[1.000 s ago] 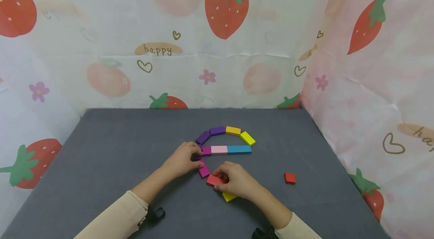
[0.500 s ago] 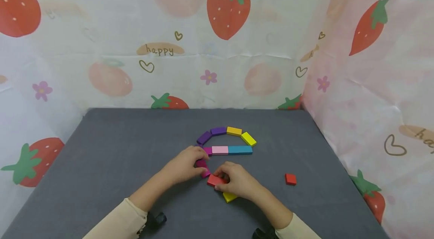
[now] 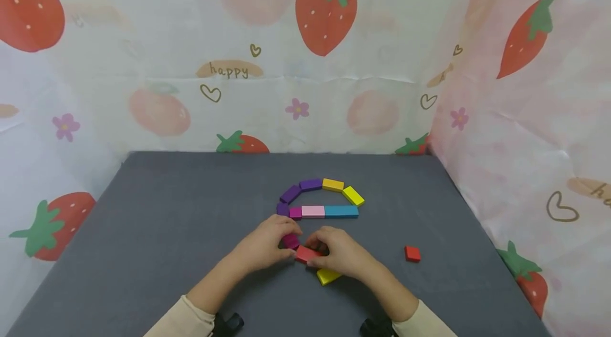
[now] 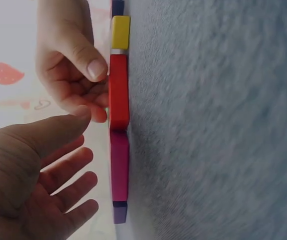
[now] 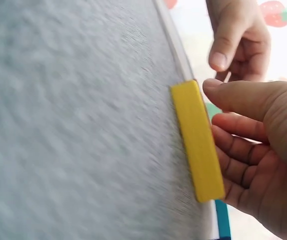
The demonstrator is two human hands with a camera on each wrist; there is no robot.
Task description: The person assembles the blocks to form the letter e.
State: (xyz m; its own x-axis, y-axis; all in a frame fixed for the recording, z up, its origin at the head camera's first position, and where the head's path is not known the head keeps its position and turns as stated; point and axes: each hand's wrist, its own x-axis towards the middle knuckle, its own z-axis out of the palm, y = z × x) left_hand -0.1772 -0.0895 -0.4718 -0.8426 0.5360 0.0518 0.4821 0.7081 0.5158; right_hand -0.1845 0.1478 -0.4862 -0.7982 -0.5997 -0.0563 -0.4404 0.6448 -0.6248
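Note:
Coloured blocks lie on the grey tabletop. My left hand (image 3: pixel 264 244) hovers over a magenta block (image 3: pixel 290 241); in the left wrist view its fingers (image 4: pixel 76 162) are loosely spread and apart from that block. My right hand (image 3: pixel 341 252) curls round the right part of a red block (image 3: pixel 305 255), thumb on the near side and fingers on the far side. In the left wrist view the right thumb sits at the red block's upper edge. A yellow block (image 3: pixel 328 276) lies below the right hand, partly covered; the right wrist view shows its long side close to the right fingers.
Purple (image 3: pixel 311 184), orange (image 3: pixel 333 184) and bright yellow (image 3: pixel 354 196) blocks form an arch behind the hands. Beneath it runs a row with pink (image 3: pixel 313 212) and blue (image 3: pixel 341 212) blocks. A small red block (image 3: pixel 412 253) lies apart at right. Strawberry-print cloth surrounds the table.
My left hand has moved slightly down and right along the magenta block toward the red one, uncovering a purple block. The right hand has stayed at the red block. The head view has shifted slightly.

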